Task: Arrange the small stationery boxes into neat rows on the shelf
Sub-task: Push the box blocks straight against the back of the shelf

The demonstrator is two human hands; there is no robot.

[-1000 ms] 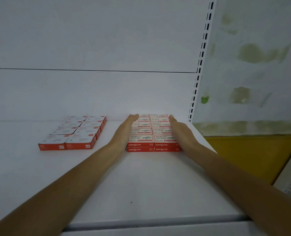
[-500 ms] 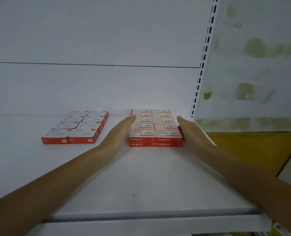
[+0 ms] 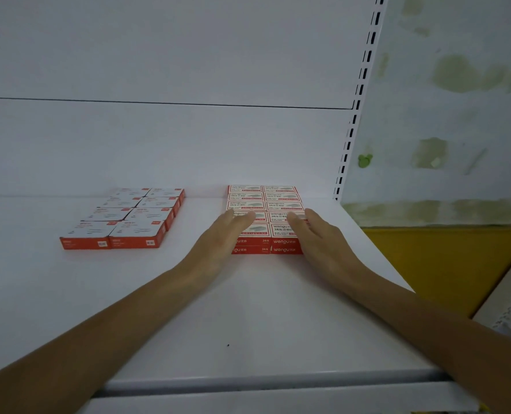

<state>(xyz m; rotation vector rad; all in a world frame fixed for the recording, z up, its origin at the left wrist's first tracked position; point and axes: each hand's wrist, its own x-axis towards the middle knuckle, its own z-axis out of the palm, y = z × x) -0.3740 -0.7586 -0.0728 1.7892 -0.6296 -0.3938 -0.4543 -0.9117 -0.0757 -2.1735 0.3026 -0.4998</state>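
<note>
Both arms reach forward over the white shelf point(image 3: 263, 318). The left hand point(image 3: 218, 240) and right hand point(image 3: 323, 243) lie flat, fingers straight and open, on the front staple boxes point(image 3: 266, 204), stacked at the shelf's right.

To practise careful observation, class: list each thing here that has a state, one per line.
Right block of boxes: two flush columns, two layers at front.
Left hand: open, fingers straight over its front left corner.
Right hand: open, fingers straight over its front right corner.
Left block of boxes: two columns, untouched.
</note>
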